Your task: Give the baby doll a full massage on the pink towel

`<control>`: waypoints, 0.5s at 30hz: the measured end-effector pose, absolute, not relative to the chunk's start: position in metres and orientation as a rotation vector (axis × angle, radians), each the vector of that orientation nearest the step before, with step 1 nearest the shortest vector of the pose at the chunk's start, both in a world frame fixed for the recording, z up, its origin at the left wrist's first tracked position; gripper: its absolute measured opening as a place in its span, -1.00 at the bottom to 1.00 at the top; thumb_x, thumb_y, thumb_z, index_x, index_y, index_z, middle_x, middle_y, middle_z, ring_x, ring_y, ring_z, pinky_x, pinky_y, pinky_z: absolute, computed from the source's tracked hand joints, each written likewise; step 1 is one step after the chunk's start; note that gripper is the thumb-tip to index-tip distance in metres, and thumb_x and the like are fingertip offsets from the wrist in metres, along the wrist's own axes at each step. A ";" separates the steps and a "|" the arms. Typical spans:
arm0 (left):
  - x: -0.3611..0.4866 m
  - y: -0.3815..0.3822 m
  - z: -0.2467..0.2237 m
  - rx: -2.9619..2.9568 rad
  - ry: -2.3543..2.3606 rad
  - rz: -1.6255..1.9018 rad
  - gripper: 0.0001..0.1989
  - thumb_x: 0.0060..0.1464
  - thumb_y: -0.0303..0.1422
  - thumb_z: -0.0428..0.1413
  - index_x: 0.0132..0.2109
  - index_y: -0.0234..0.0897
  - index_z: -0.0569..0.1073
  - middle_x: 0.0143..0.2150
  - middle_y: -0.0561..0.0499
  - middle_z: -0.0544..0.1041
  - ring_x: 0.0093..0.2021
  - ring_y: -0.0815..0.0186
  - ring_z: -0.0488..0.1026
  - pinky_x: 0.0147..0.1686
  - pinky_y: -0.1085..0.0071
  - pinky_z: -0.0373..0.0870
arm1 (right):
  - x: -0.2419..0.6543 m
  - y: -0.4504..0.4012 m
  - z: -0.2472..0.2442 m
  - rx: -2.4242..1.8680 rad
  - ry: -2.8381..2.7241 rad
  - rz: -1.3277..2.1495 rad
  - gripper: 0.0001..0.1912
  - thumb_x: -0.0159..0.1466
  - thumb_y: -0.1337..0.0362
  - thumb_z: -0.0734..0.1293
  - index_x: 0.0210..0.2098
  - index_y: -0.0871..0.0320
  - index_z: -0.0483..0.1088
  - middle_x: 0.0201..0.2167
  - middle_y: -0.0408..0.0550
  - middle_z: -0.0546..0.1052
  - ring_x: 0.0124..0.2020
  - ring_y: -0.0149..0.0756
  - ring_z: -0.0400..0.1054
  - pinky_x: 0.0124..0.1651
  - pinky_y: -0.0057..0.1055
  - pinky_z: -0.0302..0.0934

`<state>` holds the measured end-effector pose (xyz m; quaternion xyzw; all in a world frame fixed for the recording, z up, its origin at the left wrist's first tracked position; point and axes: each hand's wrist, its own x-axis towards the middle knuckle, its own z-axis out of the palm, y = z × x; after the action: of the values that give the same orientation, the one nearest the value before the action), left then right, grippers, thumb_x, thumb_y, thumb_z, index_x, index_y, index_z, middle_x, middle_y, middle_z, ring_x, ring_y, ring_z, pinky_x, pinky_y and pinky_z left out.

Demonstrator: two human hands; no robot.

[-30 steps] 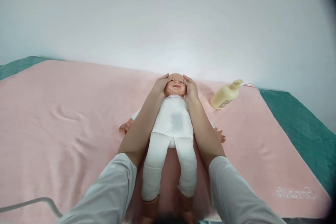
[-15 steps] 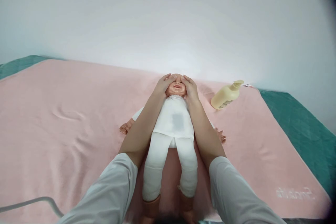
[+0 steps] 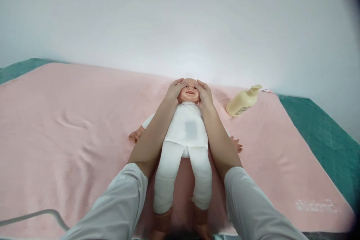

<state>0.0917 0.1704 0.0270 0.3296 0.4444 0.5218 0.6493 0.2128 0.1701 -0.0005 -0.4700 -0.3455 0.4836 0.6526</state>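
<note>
A baby doll (image 3: 186, 125) in a white top and white leggings lies on its back on a pink blanket (image 3: 92, 120), head away from me. My left hand (image 3: 176, 90) rests against the left side of its head, the thumb over the brow by the eye. On the other side my right hand (image 3: 204, 92) cups the head in the same way, thumb near the other eye. Between the two thumbs the doll's forehead, nose and mouth show. Its arms stretch out sideways, partly hidden under my forearms.
A yellow pump bottle (image 3: 242, 102) leans on the blanket right of the doll's head. Green quilted cloth (image 3: 326, 135) shows beyond the blanket's edges. A grey cable (image 3: 36, 214) lies at the lower left. A pale wall (image 3: 180, 18) rises behind.
</note>
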 end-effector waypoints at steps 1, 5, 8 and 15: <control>0.092 0.172 0.025 0.747 0.998 1.187 -0.55 0.12 -0.43 0.19 0.16 -0.34 0.41 0.01 -0.21 0.56 -0.16 0.23 0.56 -0.11 0.32 0.51 | 0.213 0.171 -0.001 -1.066 -0.775 1.097 -0.79 0.19 0.21 0.34 -0.17 0.04 0.43 -0.17 -0.15 0.56 0.04 -0.29 0.39 0.11 -0.27 0.37; 0.093 0.179 0.022 0.740 0.976 1.192 -0.58 0.14 -0.44 0.17 0.16 -0.33 0.42 0.06 -0.18 0.54 -0.08 0.25 0.55 0.00 0.33 0.48 | 0.213 0.177 -0.004 -1.041 -0.749 1.130 -0.78 0.21 0.21 0.32 -0.15 0.06 0.44 -0.20 -0.15 0.58 0.00 -0.29 0.41 0.09 -0.28 0.38; 0.092 0.179 0.023 0.730 0.987 1.174 -0.54 0.16 -0.43 0.15 0.21 -0.31 0.39 0.12 -0.19 0.52 -0.02 0.22 0.54 0.03 0.30 0.47 | 0.213 0.181 -0.004 -1.053 -0.713 1.169 -0.80 0.26 0.23 0.28 -0.14 0.11 0.44 -0.20 -0.12 0.58 -0.02 -0.32 0.41 0.10 -0.30 0.37; 0.091 0.175 0.028 0.672 1.001 1.164 -0.49 0.20 -0.46 0.08 0.29 -0.27 0.33 0.14 -0.16 0.52 -0.04 0.19 0.57 -0.04 0.31 0.51 | 0.213 0.182 -0.002 -1.067 -0.709 1.179 -0.69 0.30 0.20 0.24 -0.06 0.21 0.44 -0.16 -0.07 0.59 -0.05 -0.33 0.46 0.10 -0.22 0.38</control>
<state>0.0914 0.1747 0.0280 0.2979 0.4440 0.5161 0.6691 0.2127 0.1819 -0.0017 -0.4688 -0.3113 0.5178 0.6443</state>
